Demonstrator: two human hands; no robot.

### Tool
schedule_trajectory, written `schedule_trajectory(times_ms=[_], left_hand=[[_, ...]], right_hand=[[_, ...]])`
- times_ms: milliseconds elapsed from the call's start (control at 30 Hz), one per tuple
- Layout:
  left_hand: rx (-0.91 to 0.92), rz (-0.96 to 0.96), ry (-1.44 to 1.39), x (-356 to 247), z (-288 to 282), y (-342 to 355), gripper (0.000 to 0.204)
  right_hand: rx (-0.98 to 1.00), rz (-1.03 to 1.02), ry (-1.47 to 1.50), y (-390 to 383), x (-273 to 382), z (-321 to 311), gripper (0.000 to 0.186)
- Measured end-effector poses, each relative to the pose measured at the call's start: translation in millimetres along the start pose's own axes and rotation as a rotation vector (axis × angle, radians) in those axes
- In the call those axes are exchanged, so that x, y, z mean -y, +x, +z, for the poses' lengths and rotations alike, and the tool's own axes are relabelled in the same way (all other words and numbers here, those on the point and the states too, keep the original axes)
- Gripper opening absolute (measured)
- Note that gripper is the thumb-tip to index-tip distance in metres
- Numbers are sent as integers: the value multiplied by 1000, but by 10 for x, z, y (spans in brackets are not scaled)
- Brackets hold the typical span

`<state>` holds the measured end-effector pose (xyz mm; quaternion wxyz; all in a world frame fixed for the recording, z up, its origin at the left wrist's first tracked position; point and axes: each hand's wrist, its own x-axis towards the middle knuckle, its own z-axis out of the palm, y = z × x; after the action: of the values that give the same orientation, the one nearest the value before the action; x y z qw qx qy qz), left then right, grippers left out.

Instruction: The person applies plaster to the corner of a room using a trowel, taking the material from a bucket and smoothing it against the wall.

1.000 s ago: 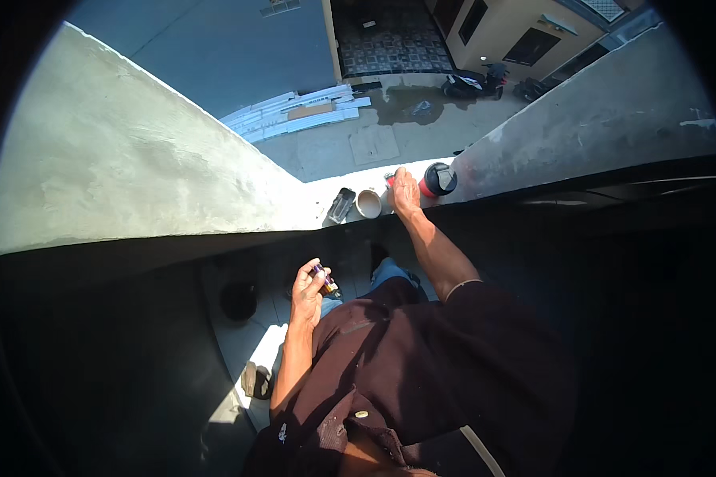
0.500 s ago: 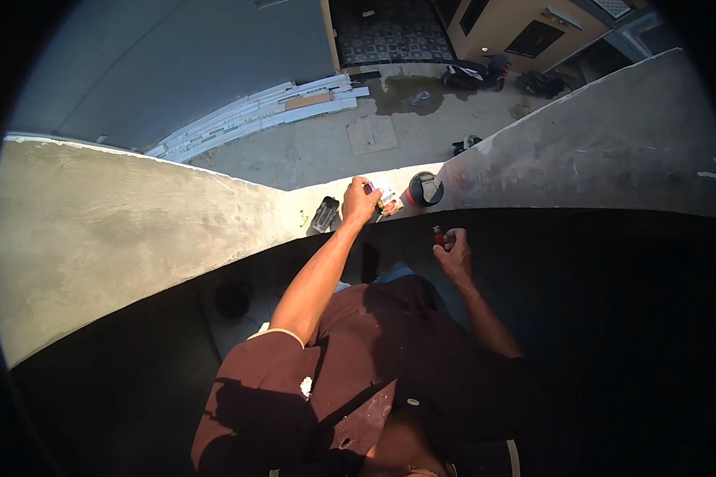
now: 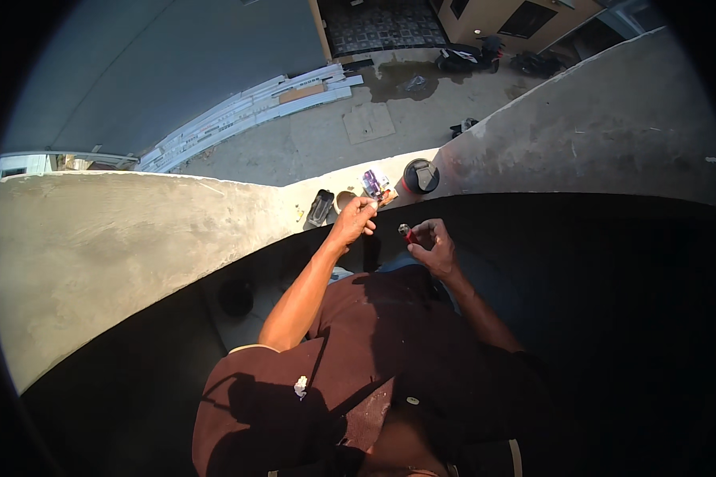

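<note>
In my right hand (image 3: 435, 248), thumb and fingers close around a red lighter (image 3: 407, 234), its metal top pointing up and to the left. My left hand (image 3: 355, 223) is pinched just in front of the sunlit ledge. A small pale bit shows at its fingertips, too small to name. Right beyond those fingertips, a purple and white packet (image 3: 371, 181) lies on the ledge with an orange piece (image 3: 387, 195) at its near side. Left of them are a round pale ring-like thing (image 3: 344, 199), partly behind my hand, and a black open holder (image 3: 320, 207).
A lidded black and red cup (image 3: 421, 176) stands on the ledge at right. Concrete parapet walls (image 3: 135, 238) run off to both sides. Far below, long white packs (image 3: 247, 115) lie beside a grey wall, and a motorbike (image 3: 471, 57) is parked.
My left hand has drawn back from the packet toward my body. My right hand has moved left and a little up with the lighter, closer to the left. The view has shifted slightly.
</note>
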<state>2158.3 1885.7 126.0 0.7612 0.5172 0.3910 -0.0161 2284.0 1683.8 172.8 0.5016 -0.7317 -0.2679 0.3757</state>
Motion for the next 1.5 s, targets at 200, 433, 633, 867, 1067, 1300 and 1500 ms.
schedule_trajectory(times_ms=[200, 433, 633, 867, 1067, 1300, 1500], left_hand=[[156, -102, -527, 99, -476, -986, 45], [114, -50, -718, 600, -884, -1782, 37], [41, 60, -895, 1101, -1159, -2292, 30], [-107, -65, -290, 2220, -1843, -2855, 64], [-52, -506, 242, 3088, -2124, -3510, 57], [-52, -313, 307, 3820, -2431, -4260, 51], [-329, -169, 330, 4359, -1920, -4535, 47]], right_hand=[[444, -466, -283, 254, 541, 594, 40], [814, -804, -283, 84, 750, 1465, 47], [817, -891, -208, -150, 745, 2103, 52], [573, -559, -402, -512, 442, 2381, 49], [461, -341, -407, -834, -364, 2636, 41], [447, -197, -557, -1130, -883, 2649, 38], [613, -155, -784, -1048, -968, 2689, 38]])
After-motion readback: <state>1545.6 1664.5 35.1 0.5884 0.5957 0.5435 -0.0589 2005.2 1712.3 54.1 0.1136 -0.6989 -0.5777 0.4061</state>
